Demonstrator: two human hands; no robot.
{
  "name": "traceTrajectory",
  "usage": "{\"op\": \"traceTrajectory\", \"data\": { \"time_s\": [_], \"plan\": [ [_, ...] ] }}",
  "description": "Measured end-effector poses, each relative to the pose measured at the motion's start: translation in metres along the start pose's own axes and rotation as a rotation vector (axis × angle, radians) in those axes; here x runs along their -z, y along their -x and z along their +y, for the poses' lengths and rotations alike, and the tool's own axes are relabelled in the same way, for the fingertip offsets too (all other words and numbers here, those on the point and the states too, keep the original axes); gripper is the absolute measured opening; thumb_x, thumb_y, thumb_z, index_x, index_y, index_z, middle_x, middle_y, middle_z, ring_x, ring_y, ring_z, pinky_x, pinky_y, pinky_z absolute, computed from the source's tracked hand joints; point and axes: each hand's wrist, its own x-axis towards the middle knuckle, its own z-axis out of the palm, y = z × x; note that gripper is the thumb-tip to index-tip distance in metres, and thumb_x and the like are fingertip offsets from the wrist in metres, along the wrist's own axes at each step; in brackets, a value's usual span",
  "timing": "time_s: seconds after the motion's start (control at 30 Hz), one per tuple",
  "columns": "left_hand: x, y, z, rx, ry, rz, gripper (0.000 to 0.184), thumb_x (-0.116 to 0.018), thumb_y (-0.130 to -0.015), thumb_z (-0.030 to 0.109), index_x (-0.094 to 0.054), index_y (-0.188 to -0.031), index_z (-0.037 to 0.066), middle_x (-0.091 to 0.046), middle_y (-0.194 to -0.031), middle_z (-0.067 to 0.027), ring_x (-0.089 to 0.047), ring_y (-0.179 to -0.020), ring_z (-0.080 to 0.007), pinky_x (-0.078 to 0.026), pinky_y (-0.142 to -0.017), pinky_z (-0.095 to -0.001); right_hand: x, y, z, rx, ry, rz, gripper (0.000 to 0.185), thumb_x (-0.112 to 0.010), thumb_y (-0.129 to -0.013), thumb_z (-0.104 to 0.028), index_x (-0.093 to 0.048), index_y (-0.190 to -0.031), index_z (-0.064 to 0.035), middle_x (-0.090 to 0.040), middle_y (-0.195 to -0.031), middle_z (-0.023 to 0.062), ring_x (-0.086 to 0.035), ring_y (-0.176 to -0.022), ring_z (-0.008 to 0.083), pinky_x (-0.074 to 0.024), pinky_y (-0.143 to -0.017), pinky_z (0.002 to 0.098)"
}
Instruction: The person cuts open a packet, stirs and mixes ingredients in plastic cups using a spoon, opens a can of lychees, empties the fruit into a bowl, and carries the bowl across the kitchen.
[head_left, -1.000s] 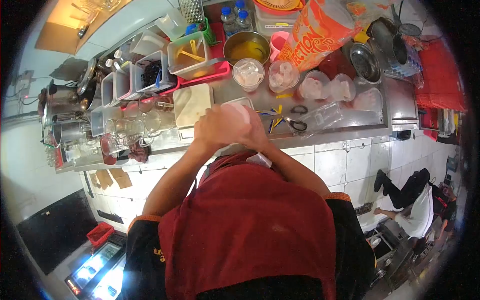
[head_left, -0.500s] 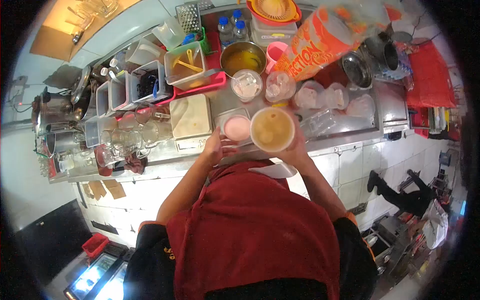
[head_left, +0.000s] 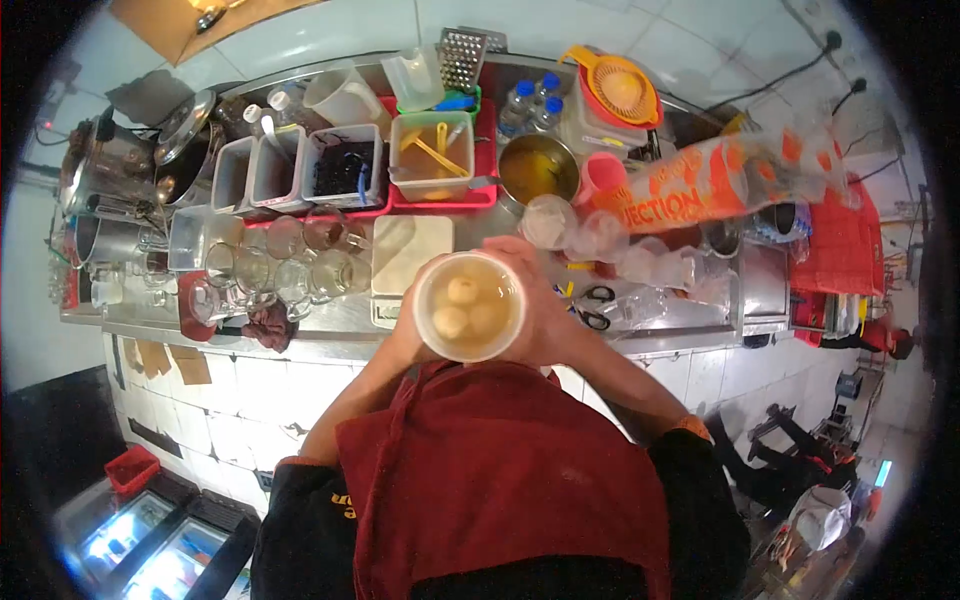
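A round white tub is held up close in front of me. Cloudy pale-yellow liquid fills it, with several whitish balls that look like peeled fruit. My left hand grips its left side, fingers mostly hidden behind the tub. On the other side, my right hand is closed round the wall. Behind the tub stands a white kitchen scale, partly covered by it. Black-handled scissors lie on the steel counter right of my right hand.
Glass mugs crowd the counter's left. Behind are open plastic bins, a metal bowl of yellow liquid and a pink jug. Clear plastic cups and a bag of orange-printed cups stand right. A person is at far right.
The tub has come left and nearer to me. My left hand has moved from beside the pink cup to the tub, which now blocks that spot. The view has shifted slightly.
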Motion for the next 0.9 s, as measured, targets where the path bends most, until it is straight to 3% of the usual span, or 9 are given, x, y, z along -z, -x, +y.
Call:
{"op": "traceTrajectory", "data": {
  "time_s": [0.07,0.13,0.2,0.27,0.37,0.43,0.7,0.8,0.9],
  "plan": [
    [0.014,0.017,0.028,0.005,0.052,0.06,0.083,-0.087,-0.071,0.013,-0.044,-0.141,0.004,-0.057,-0.134,-0.0114,-0.058,-0.121,-0.0212,-0.048,-0.103,-0.0356,0.01,-0.035,0.007,-0.097,-0.25,-0.438,0.099,-0.093,-0.063,-0.039,-0.044,-0.142,-0.0046,-0.045,-0.142,0.018,-0.042,-0.135,0.0327,-0.0353,-0.112,0.0449],
    [0.026,0.026,0.053,-0.081,-0.147,0.039,0.081,-0.087,-0.072,0.014,-0.045,-0.141,0.003,-0.057,-0.134,-0.0115,-0.058,-0.121,-0.021,-0.048,-0.103,-0.0358,0.021,-0.083,0.022,-0.106,-0.344,-0.555,0.085,-0.088,-0.072,-0.04,-0.05,-0.138,-0.0028,-0.055,-0.131,0.016,-0.051,-0.128,0.0294,-0.0415,-0.107,0.0432],
    [0.045,0.033,0.053,-0.124,-0.283,0.057,0.079,-0.087,-0.072,0.015,-0.047,-0.139,0.003,-0.058,-0.133,-0.0117,-0.058,-0.12,-0.021,-0.048,-0.103,-0.0363,0.013,-0.119,0.068,-0.536,-0.458,-0.578,0.057,-0.08,-0.081,-0.025,-0.059,-0.13,-0.0048,-0.063,-0.122,0.0151,-0.065,-0.105,0.0302,-0.0519,-0.094,0.0414],
    [0.056,0.039,0.051,-0.03,0.049,0.181,0.08,-0.088,-0.07,0.017,-0.049,-0.138,0.003,-0.058,-0.133,-0.0121,-0.058,-0.12,-0.0224,-0.047,-0.103,-0.0372,-0.016,-0.153,0.121,-0.305,0.372,-0.373,0.038,-0.068,-0.089,-0.024,-0.065,-0.121,-0.0044,-0.069,-0.112,0.0165,-0.07,-0.094,0.0305,-0.057,-0.083,0.0416],
    [0.085,0.041,0.039,-0.065,-0.094,0.147,0.085,-0.09,-0.07,0.014,-0.045,-0.141,0.002,-0.057,-0.136,-0.0127,-0.057,-0.122,-0.023,-0.047,-0.104,-0.0377,-0.065,-0.19,0.143,-0.542,0.81,-0.734,0.033,-0.063,-0.09,-0.021,-0.069,-0.117,-0.0035,-0.072,-0.11,0.0192,-0.071,-0.099,0.032,-0.0573,-0.085,0.0428],
    [0.086,0.04,0.045,-0.098,-0.042,0.154,0.086,-0.091,-0.068,0.014,-0.046,-0.14,0.002,-0.057,-0.135,-0.0123,-0.057,-0.122,-0.0217,-0.047,-0.103,-0.0372,-0.092,-0.198,0.158,-0.706,0.927,-0.693,0.03,-0.06,-0.088,-0.02,-0.073,-0.11,-0.0032,-0.073,-0.108,0.0201,-0.072,-0.101,0.0335,-0.0578,-0.084,0.0458],
    [0.087,0.031,0.082,-0.169,-0.137,0.118,0.085,-0.092,-0.065,0.017,-0.05,-0.137,0.002,-0.058,-0.133,-0.0121,-0.058,-0.121,-0.0206,-0.048,-0.101,-0.0359,-0.078,-0.209,0.143,-0.552,0.878,-0.538,0.028,-0.06,-0.087,-0.02,-0.075,-0.106,-0.0057,-0.075,-0.097,0.0157,-0.072,-0.093,0.037,-0.0575,-0.08,0.0484],
    [0.078,0.026,0.102,-0.218,-0.284,0.115,0.084,-0.091,-0.063,0.017,-0.052,-0.136,0.002,-0.059,-0.131,-0.0129,-0.059,-0.12,-0.0215,-0.047,-0.102,-0.0367,-0.054,-0.194,0.131,-0.392,0.633,-0.287,0.023,-0.064,-0.09,-0.021,-0.073,-0.104,-0.0053,-0.074,-0.084,0.0134,-0.073,-0.082,0.0301,-0.0568,-0.07,0.0423],
    [0.069,0.02,0.108,-0.326,-0.404,0.129,0.085,-0.091,-0.063,0.018,-0.051,-0.136,0.002,-0.058,-0.132,-0.0134,-0.058,-0.122,-0.0248,-0.045,-0.104,-0.0396,-0.037,-0.167,0.103,-0.486,-0.038,0.06,0.014,-0.063,-0.098,-0.015,-0.069,-0.103,-0.0036,-0.068,-0.075,0.0035,-0.061,-0.068,0.0044,-0.0459,-0.056,0.0217]
  ]
}}
